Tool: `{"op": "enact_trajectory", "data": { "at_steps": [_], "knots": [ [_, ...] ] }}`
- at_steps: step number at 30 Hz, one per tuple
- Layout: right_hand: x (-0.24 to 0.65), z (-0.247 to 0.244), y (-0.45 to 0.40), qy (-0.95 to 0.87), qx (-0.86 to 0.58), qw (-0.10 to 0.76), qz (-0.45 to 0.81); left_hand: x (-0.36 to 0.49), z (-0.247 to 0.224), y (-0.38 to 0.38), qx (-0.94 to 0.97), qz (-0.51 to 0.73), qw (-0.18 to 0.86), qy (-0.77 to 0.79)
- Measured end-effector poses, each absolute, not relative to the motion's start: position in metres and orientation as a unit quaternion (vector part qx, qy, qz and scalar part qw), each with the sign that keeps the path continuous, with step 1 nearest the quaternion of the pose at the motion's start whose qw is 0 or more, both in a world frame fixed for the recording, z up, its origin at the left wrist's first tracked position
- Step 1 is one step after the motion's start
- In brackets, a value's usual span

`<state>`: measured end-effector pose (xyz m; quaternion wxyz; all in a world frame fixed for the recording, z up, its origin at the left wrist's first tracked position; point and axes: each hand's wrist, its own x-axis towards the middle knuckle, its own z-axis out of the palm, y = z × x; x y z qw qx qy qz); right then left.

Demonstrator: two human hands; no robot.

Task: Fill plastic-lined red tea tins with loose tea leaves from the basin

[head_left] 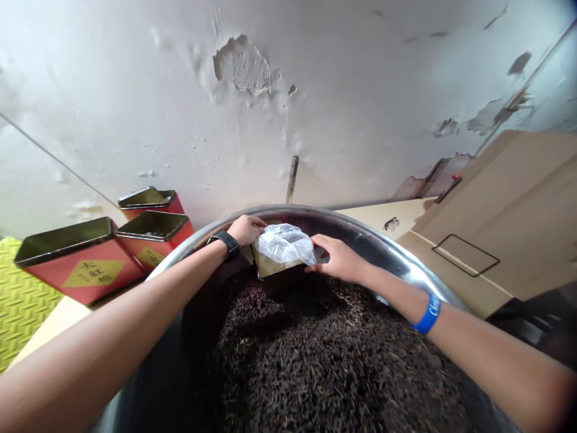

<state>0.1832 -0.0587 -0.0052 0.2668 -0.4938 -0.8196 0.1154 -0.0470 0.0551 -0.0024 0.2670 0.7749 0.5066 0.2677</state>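
A large round metal tub (412, 267) holds a heap of dark loose tea-like leaves (324, 361). On the heap, near the tub's far wall, stands a tin (277, 279) with a crumpled clear plastic bag (285, 243) bunched over its mouth. My left hand (246, 230), below a black watch, has its fingers closed at the bag's left edge. At the right side, my right hand (336, 258) grips the bag and the tin's edge between thumb and fingers. A blue band circles the right forearm.
Several open red tins (97, 273) stand left of the tub beside a yellow textured mat (27, 300). Glasses (391, 224) lie on the pale table (369, 213) at the right, near a cardboard box (509, 204) and a black rectangular frame (456, 236). Behind is a peeling wall.
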Motion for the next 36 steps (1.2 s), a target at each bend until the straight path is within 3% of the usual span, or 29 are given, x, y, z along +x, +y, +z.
{"op": "enact_trajectory", "data": {
  "at_steps": [6,8,12,15,19,22,27,30,36],
  "knots": [
    [0.187,-0.031,-0.05,-0.764,-0.558,0.282,0.162,-0.039,-0.02,0.049,0.577,0.333,0.552,0.501],
    [0.189,-0.041,-0.047,-0.755,-0.571,0.262,0.19,-0.038,-0.028,0.052,0.562,0.334,0.581,0.485],
    [0.189,-0.049,-0.042,-0.723,-0.624,0.241,0.171,-0.04,-0.039,0.06,0.65,0.301,0.485,0.502],
    [0.19,-0.045,-0.04,-0.689,-0.657,0.292,0.091,-0.04,-0.041,0.059,0.713,0.238,0.424,0.506],
    [0.191,-0.034,-0.041,-0.766,-0.548,0.336,-0.009,-0.037,-0.039,0.055,0.747,0.21,0.382,0.502],
    [0.189,-0.032,-0.043,-0.821,-0.485,0.302,0.003,-0.038,-0.035,0.057,0.774,0.228,0.307,0.505],
    [0.189,-0.026,-0.042,-0.798,-0.502,0.335,0.004,-0.04,-0.019,0.058,0.852,0.31,0.119,0.405],
    [0.192,-0.018,-0.043,-0.783,-0.523,0.338,0.006,-0.043,-0.003,0.053,0.877,0.261,0.157,0.372],
    [0.193,-0.009,-0.045,-0.758,-0.559,0.331,0.046,-0.053,0.021,0.037,0.908,0.07,0.355,0.213]
  ]
}}
